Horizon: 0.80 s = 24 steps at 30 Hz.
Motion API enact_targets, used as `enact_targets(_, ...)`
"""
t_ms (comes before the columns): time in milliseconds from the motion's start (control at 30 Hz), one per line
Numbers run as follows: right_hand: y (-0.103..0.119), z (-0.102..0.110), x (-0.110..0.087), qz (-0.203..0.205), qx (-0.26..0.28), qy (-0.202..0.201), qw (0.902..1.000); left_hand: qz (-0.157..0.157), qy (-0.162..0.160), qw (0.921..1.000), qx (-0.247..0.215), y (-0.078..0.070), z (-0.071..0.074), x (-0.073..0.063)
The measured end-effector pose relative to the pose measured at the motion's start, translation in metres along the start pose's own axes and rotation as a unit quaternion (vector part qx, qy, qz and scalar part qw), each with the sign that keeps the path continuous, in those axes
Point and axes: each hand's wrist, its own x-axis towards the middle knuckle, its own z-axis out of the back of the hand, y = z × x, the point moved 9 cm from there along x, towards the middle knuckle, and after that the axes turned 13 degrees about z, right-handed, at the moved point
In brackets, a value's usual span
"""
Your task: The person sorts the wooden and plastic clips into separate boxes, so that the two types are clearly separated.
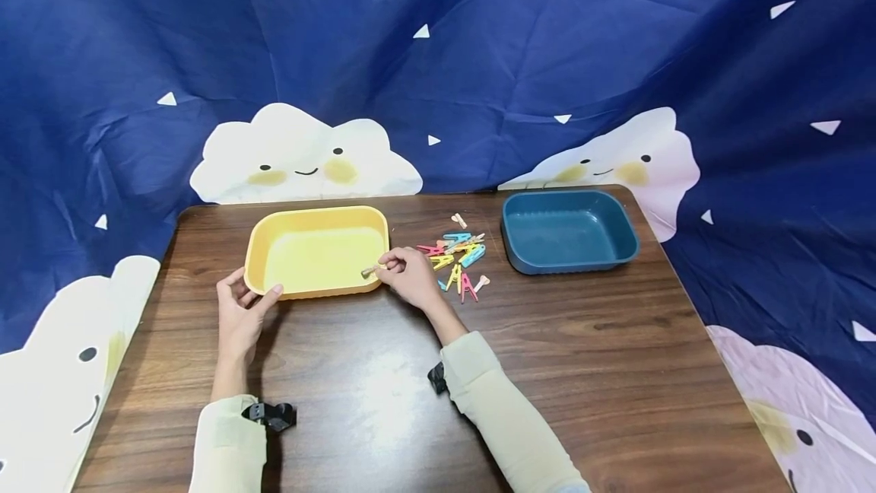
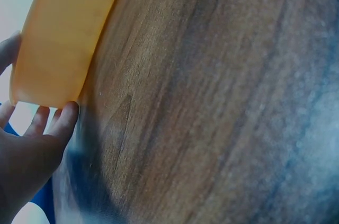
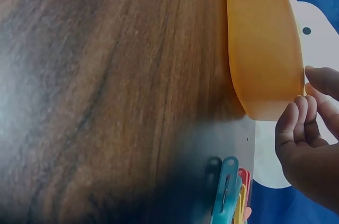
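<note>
A shallow yellow plastic bin [image 1: 315, 257] stands at the left of the table. My left hand [image 1: 239, 318] grips its near left corner, thumb over the rim and fingers along the outside wall. Above the near right corner of the bin, my right hand [image 1: 414, 280] pinches a small pale clothespin [image 1: 370, 272], whose greyish end points in over the bin floor. In the right wrist view the pinching fingers hide the clothespin. Several coloured clothespins [image 1: 453, 259] lie in a loose pile just right of the right hand.
A dark teal bin [image 1: 571, 263] sits at the back right of the wooden table [image 1: 582, 371]. One pale clothespin [image 1: 458, 221] lies behind the pile. Blue cloth [image 1: 479, 59] with clouds hangs close behind the table.
</note>
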Motion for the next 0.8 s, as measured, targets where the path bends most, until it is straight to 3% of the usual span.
enact_targets(500, -0.001, 0.012, 0.000, 0.003, 0.048, -0.014, 0.9987, 0.013, 0.003, 0.9999, 0.006, 0.000, 0.000, 0.000)
enact_targets(800, -0.016, 0.027, -0.002, -0.009, 0.076, -0.047, 0.9960, 0.002, 0.007, 1.0000, 0.005, 0.000, 0.000, 0.000)
